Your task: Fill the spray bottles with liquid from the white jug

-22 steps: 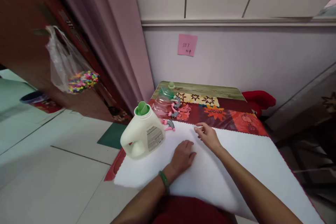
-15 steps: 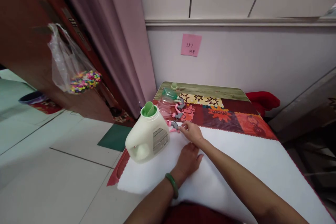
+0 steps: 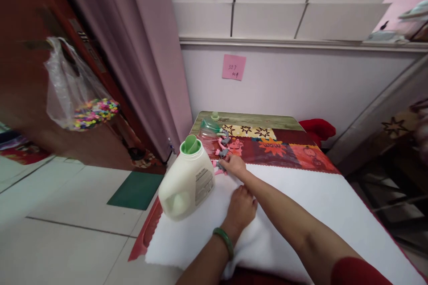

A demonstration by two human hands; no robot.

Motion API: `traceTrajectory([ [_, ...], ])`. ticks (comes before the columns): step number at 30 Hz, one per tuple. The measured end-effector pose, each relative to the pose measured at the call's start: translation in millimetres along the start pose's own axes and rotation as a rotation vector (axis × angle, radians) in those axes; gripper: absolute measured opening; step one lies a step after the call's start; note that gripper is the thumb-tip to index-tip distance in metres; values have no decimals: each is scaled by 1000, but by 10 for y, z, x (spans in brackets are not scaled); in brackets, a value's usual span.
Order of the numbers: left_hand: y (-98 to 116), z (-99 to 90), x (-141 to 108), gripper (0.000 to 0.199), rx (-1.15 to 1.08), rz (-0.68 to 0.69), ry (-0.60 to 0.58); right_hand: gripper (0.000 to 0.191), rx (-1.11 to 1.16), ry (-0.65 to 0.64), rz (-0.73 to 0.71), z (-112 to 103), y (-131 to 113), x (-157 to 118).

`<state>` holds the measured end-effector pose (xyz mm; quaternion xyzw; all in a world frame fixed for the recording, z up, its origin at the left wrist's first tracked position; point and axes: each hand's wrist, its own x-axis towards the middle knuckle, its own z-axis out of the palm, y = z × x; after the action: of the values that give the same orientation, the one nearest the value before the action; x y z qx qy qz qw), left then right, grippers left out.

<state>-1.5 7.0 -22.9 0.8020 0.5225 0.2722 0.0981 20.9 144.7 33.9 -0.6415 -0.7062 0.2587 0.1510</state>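
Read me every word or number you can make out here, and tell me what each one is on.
"357": pink sticky note on the wall; the handwriting below it is too small to read surely.
"WOW": orange starburst on the patterned table cover.
White jug: label heading and fine print too blurred to read.

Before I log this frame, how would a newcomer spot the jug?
Find the table, its near part under a white cloth. On the cloth's left side stands a cream jug with a green spout. Unlike the see-through spray bottles behind it, it is opaque, with a printed label.
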Motion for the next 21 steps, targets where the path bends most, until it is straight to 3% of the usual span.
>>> traceTrajectory([
  [3,10,-56,16,22,14,17,4,49,53,89,9,-174,330,-236],
  [7,9,-102,36,15,28,58,-19,61,-35,334,-55,-531,1285,-713],
  [10,12,-98,37,20,46,82,-38,77,-252,436,213,-852,2179,-1067],
  [12,38,-76,36,28,64,88,-46,85,-328,420,417,-1042,2707,-1247],
  [14,93,-41,40,44,103,82,-56,88,-353,390,530,-1184,3110,-1358],
  [17,209,26,58,72,216,13,-126,90,-367,314,543,-1305,3458,-1388],
  [21,327,100,69,82,288,-83,-226,95,-375,284,498,-1341,3610,-1306],
])
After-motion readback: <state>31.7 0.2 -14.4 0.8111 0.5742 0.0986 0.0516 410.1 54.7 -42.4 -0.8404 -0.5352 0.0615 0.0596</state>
